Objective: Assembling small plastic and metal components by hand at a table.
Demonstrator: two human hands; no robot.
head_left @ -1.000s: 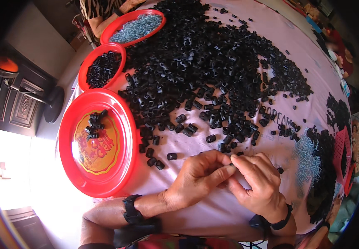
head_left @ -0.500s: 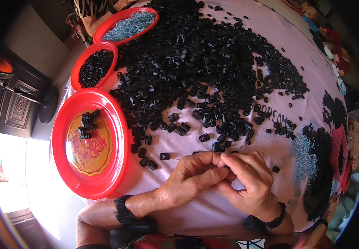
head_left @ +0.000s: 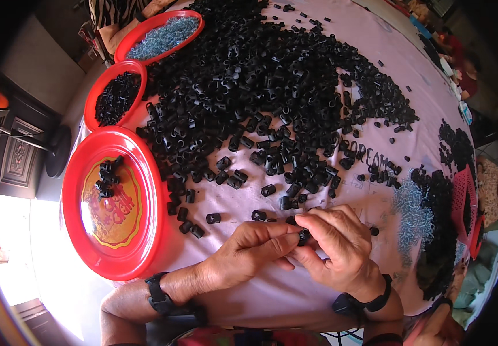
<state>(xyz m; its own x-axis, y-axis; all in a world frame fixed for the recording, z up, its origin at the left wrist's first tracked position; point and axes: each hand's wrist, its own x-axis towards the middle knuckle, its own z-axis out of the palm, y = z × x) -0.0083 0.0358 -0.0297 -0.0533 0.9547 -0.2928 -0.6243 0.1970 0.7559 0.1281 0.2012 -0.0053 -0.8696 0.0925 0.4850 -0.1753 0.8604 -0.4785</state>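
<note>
Both my hands meet over the near part of the cloth-covered table, pinching one small black plastic cylindrical fitting (head_left: 304, 237) between them. Thumb and fingers of my left hand (head_left: 252, 248) close on its left side. My right hand (head_left: 341, 251) grips it from the right with the fingertips, which hide part of it. Several loose black fittings (head_left: 213, 218) lie just beyond my hands. Farther off, they merge into a large heap (head_left: 249, 92). On my left stands a big red plate (head_left: 155, 196) with a small cluster of black pieces (head_left: 108, 177) on it.
Beyond the big plate are a red plate of thin black parts (head_left: 116, 98) and another of silvery screws (head_left: 162, 39). More screws (head_left: 413, 210) and black parts (head_left: 438, 230) lie at right, near a pink basket (head_left: 462, 199). Another person's hand (head_left: 440, 328) shows at lower right.
The table scene has shifted slightly left in view. My fingers have changed their hold, and the black fitting between them now shows more plainly.
</note>
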